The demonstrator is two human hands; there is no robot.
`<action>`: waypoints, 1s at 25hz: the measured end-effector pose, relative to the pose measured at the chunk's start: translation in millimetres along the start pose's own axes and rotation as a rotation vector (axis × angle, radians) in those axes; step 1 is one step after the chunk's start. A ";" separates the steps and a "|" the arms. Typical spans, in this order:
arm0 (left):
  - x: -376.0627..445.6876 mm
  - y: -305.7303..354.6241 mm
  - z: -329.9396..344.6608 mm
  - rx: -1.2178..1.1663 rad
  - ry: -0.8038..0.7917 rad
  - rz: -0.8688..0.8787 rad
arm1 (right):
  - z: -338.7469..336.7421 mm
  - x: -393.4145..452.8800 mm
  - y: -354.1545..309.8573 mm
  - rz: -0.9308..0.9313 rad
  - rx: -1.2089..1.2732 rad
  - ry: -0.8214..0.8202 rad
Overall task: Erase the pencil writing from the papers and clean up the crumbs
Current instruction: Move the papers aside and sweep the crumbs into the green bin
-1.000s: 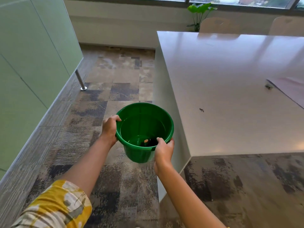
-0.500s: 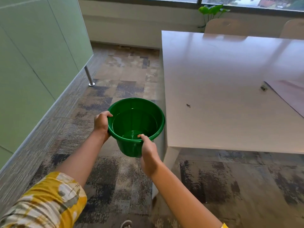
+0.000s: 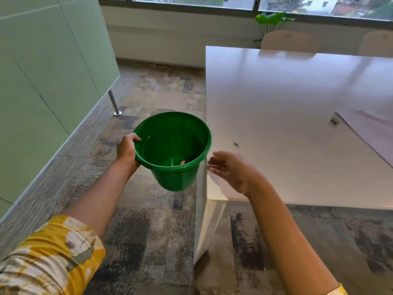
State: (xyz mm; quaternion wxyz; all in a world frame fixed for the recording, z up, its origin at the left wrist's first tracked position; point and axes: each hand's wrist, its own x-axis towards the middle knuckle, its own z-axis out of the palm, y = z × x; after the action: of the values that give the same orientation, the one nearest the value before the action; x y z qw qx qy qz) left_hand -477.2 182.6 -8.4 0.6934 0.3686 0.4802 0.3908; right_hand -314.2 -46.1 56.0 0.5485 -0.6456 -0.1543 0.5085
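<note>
1. I see my left hand (image 3: 127, 150) gripping the green bucket (image 3: 173, 150) rim at frame centre, beside the table (image 3: 297, 103) edge.
2. My right hand (image 3: 228, 170) hangs free, fingers relaxed, holding nothing.
3. Crumbs (image 3: 236, 144) remain right of the bucket, so I judge the sweeping unfinished.
4. The paper (image 3: 370, 128) lies at the right edge; erasing unclear.

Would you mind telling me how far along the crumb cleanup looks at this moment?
Done: a few bits already lie in the bottom of the green bucket. In hand: the left hand grips the bucket's rim beside the table edge, while the right hand hovers open by the corner. Left: a small dark clump of crumbs sits on the tabletop, and an eraser-like piece lies by the paper.
</note>
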 end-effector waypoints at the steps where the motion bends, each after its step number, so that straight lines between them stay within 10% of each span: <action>1: 3.4 1.3 -4.1 -0.003 0.018 0.008 | -11.8 5.3 -2.0 -0.037 0.004 0.054; 8: 10.0 -4.1 -10.6 0.101 0.123 0.101 | -72.3 68.9 -10.1 -0.448 -0.425 0.567; 16: 22.1 -17.3 -11.9 0.119 0.087 0.092 | -80.1 104.2 18.7 -0.285 -1.218 0.492; 25: 33.2 -25.2 -17.2 0.122 0.069 0.035 | -34.9 113.9 21.9 -0.276 -1.361 0.377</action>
State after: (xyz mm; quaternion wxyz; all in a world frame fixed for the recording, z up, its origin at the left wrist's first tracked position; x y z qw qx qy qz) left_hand -481.1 204.0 -47.9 0.6459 0.4048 0.5202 0.3851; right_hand -243.7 13.2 -22.6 0.1010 -0.8957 -0.4199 0.1056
